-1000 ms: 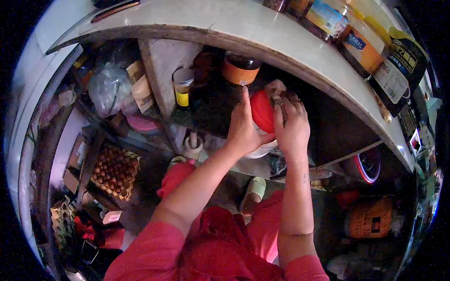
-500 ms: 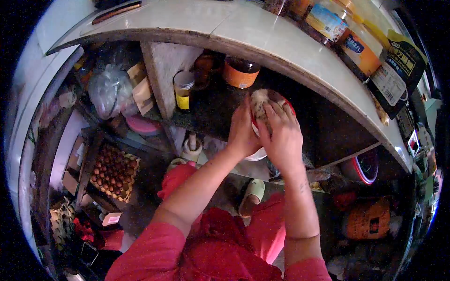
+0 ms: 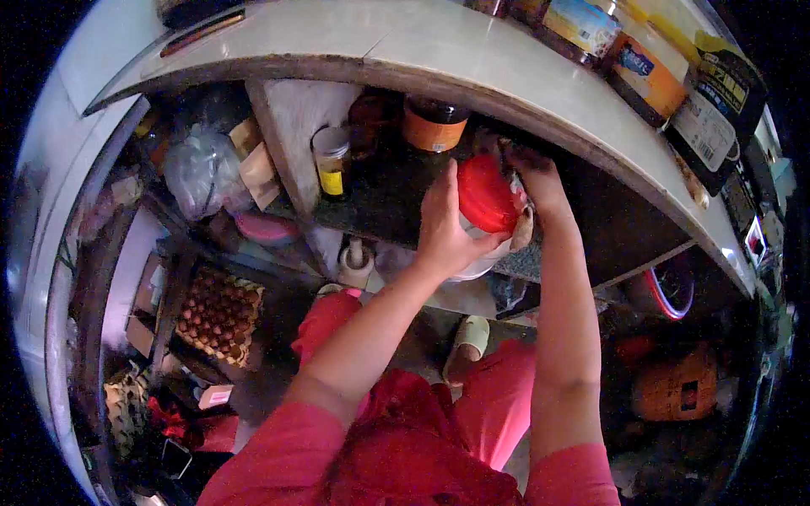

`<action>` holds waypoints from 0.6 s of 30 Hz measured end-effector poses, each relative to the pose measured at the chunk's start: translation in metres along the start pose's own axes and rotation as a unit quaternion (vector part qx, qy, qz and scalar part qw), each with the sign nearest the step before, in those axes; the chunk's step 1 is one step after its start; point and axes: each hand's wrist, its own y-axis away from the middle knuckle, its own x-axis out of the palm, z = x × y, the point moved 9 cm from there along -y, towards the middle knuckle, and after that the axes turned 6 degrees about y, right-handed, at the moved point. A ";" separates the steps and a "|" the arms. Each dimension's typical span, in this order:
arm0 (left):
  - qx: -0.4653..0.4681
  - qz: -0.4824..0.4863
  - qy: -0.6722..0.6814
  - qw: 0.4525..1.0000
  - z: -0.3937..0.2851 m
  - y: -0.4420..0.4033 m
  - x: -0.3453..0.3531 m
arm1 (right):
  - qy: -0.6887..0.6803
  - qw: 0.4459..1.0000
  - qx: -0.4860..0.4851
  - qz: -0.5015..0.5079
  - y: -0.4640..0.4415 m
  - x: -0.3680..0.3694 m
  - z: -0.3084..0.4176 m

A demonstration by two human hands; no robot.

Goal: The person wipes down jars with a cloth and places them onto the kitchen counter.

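Note:
A jar with a red lid (image 3: 489, 196) is tilted toward me in front of the shelf opening. My left hand (image 3: 443, 229) is closed around its near left side, with the thumb along the jar below the lid. My right hand (image 3: 540, 179) is at the jar's right side, its fingers bent round a pale, dark-spotted cloth (image 3: 522, 226) that touches the lid's edge. Shadow hides part of those fingers. Behind the jar, a dark-capped jar with an orange label (image 3: 434, 131) and a slim jar with a yellow label (image 3: 332, 164) stand on the shelf.
The pale countertop (image 3: 329, 38) overhangs the shelf, with bottles and a black packet (image 3: 717, 110) on its right. A mortar with pestle (image 3: 356, 260) stands below the shelf. Low on the left are a tray of eggs (image 3: 219, 312) and a plastic bag (image 3: 202, 173).
My right hand has slid with the cloth from the top of the lid to its right side. The red lid now shows, while my left hand still grips the jar.

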 end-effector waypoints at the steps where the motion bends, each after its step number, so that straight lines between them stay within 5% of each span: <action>1: 0.009 -0.007 -0.001 1.000 -0.001 0.000 0.000 | -0.036 0.999 0.002 -0.018 0.001 -0.004 -0.005; 4: 0.027 -0.017 0.015 0.999 -0.002 -0.002 0.003 | -0.207 0.972 0.089 -0.072 0.015 -0.001 -0.028; 7: 0.020 -0.014 0.004 1.000 0.001 -0.003 0.004 | -0.327 0.937 0.053 -0.113 0.039 0.001 -0.024; 18: 0.008 0.015 -0.020 1.000 -0.006 -0.007 0.001 | -0.183 0.937 -0.074 -0.287 0.133 0.010 -0.019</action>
